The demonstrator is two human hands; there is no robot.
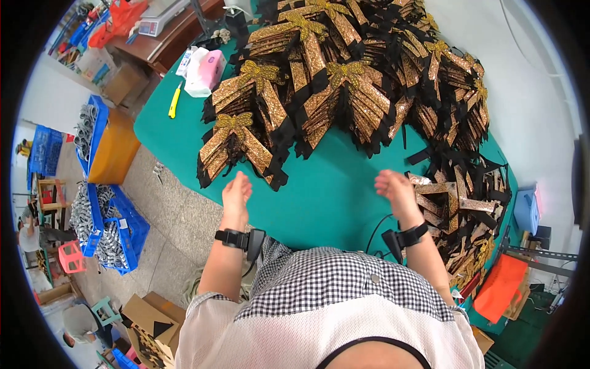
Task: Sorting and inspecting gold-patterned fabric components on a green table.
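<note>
My left hand (236, 192) hovers at the front of the green table, just below the nearest stack of glittery copper bows (261, 158) with black edging and a gold winged centre. Its fingers are loosely bent, and nothing shows in them. Across from it, my right hand (393, 187) is held with fingers half curled, also holding nothing that I can see. Beside it lies a heap of loose copper-glitter strips (452, 190) with black ends. More stacked bows (347, 77) fan out in layers over the far part of the green table (307, 184).
At the table's far left are a pink-and-white tissue pack (206, 72) and a yellow cutter (175, 102). Blue crates (132, 237) of grey pieces and an open carton (153, 320) stand on the floor to the left. An orange bag (501, 289) hangs at the right edge.
</note>
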